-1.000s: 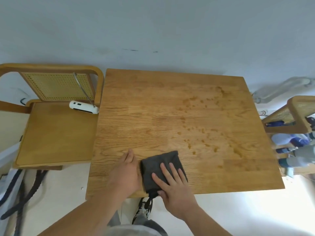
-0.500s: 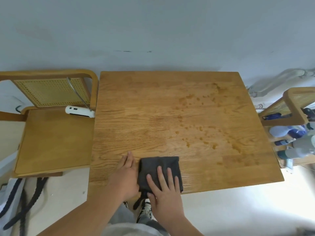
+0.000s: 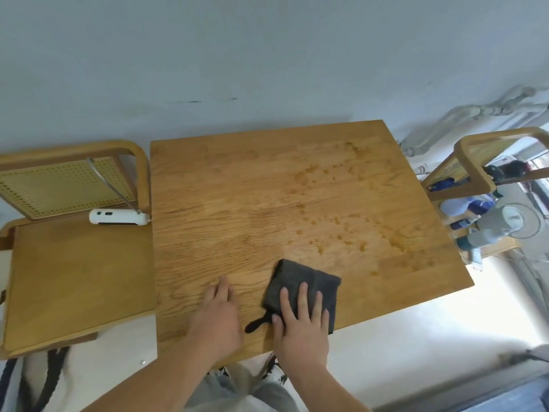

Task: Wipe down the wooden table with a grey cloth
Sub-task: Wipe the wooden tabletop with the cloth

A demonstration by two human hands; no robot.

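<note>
Close to the person, two shoes (image 3: pixel 276 373) show on the floor under the near edge of the desk (image 3: pixel 237 203). Both hands are flat, palms down, and they are apart. The left hand (image 3: pixel 218 319) rests on the bare wood with its fingers straight and close together, pointing away from the person. The right hand (image 3: pixel 300 325) presses on the grey cloth (image 3: pixel 300 278) with its fingers straight and spread, not curled round it. The cloth is folded and lies near the front edge, a bit right of the middle. It is nearly as wide as it is long and sits turned, with one corner pointing away and to the left. Its little black loop (image 3: pixel 257 324) lies on the wood and points back toward the left hand. Half a second ago the cloth was right at the front edge, touching the left hand; now it has slid right and farther in, with bare wood between it and the left hand. Past the cloth, dark wet spots (image 3: pixel 341 221) dot the right half of the desk. A wooden chair (image 3: pixel 74 278) on the left holds a white gadget (image 3: pixel 117 217). Another chair (image 3: pixel 475 162) on the right holds spray bottles (image 3: pixel 490 230).
</note>
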